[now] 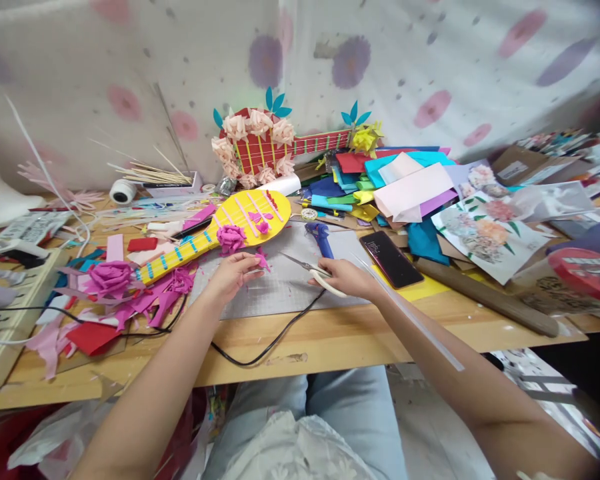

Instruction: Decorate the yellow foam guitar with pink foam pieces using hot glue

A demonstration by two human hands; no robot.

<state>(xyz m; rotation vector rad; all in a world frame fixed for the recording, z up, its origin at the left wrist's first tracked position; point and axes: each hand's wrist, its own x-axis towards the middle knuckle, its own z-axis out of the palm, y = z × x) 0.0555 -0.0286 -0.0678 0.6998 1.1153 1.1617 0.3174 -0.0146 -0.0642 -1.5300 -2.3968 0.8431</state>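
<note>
My left hand [236, 273] is closed in a pinch on a small magenta paper piece [263, 259] above the grey cutting mat [260, 300]. In my right hand [345, 275] is a pair of scissors [307, 265] with pale handles, its blades pointing left toward the magenta piece; a gap shows between blade tips and paper. Just behind both hands lies a yellow paper guitar [253, 213] with pink strings, blue frets and a magenta paper rose [231, 239]. A blue glue gun [320, 239] rests on the mat beyond the scissors.
A phone [391, 259] and a brown stick [485, 297] lie to the right. Magenta scraps [147, 300] and a power strip [17, 320] are at left. A black cable [275, 353] loops at the front. Behind stand a red paper guitar [265, 150] and coloured paper piles [415, 187].
</note>
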